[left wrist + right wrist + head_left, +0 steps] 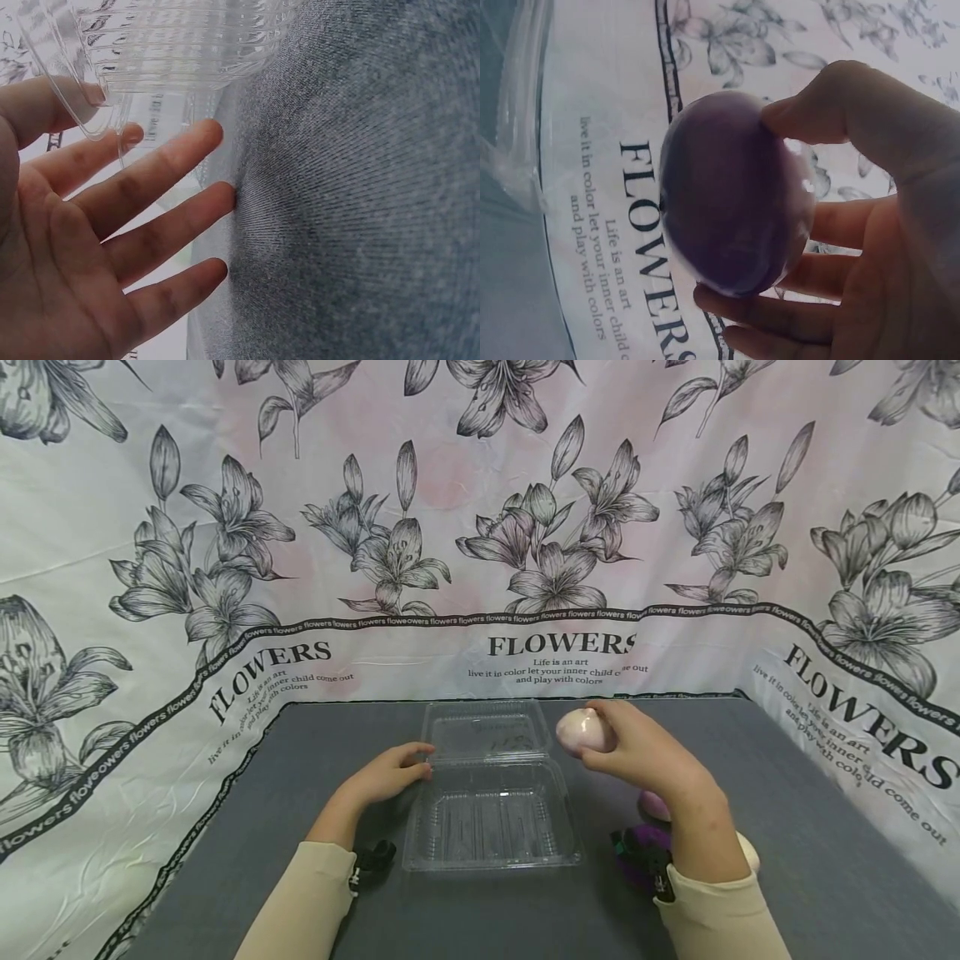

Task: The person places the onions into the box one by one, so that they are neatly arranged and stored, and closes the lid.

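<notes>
A clear plastic clamshell box (491,856) lies open on the grey table, its lid (487,710) folded back toward the far edge. My left hand (386,774) is at the box's left side near the hinge. In the left wrist view the thumb of that hand (97,225) touches the box rim (56,86), while the other fingers stay straight and spread. To the right of the lid, my right hand (648,752) holds a glossy, pale pink egg-shaped thing (581,731) between thumb and fingers. Up close, this egg-shaped thing (731,202) looks purple and smooth.
Beneath my right forearm, partly hidden, are a pink rounded thing (652,806), a purple thing (648,839) and a cream rounded thing (748,852). White cloth with flower print (390,668) stands behind the grey table (480,918) and along its sides.
</notes>
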Action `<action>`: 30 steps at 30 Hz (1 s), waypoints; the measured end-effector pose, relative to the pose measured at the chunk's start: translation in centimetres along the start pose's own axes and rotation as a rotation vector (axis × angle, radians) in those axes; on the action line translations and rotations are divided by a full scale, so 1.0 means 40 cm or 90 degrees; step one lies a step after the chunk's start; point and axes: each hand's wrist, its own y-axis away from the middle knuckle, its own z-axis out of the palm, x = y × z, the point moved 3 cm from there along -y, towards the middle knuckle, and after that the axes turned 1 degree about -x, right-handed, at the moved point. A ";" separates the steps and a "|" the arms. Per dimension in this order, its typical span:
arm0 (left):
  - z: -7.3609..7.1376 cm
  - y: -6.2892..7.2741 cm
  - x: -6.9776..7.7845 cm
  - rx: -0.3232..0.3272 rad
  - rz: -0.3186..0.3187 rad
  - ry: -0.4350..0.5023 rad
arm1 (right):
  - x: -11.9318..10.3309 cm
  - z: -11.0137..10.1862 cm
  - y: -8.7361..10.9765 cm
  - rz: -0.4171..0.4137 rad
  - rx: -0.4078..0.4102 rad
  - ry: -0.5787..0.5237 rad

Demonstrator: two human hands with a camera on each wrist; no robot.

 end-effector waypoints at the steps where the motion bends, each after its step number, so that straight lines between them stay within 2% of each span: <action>1: 0.000 -0.001 -0.001 -0.002 0.004 0.000 | -0.004 0.003 -0.003 -0.002 0.001 -0.004; 9: 0.002 -0.003 0.000 -0.019 0.014 0.014 | -0.043 0.027 -0.014 -0.054 0.030 0.024; 18: 0.002 -0.009 -0.008 -0.031 0.031 0.076 | -0.076 0.065 -0.028 -0.094 0.046 0.065; 25: 0.001 -0.011 -0.023 -0.045 0.048 0.105 | -0.097 0.105 -0.047 -0.098 0.037 0.069; 30: -0.003 -0.008 -0.027 -0.052 0.060 0.116 | -0.119 0.146 -0.069 -0.124 0.012 0.089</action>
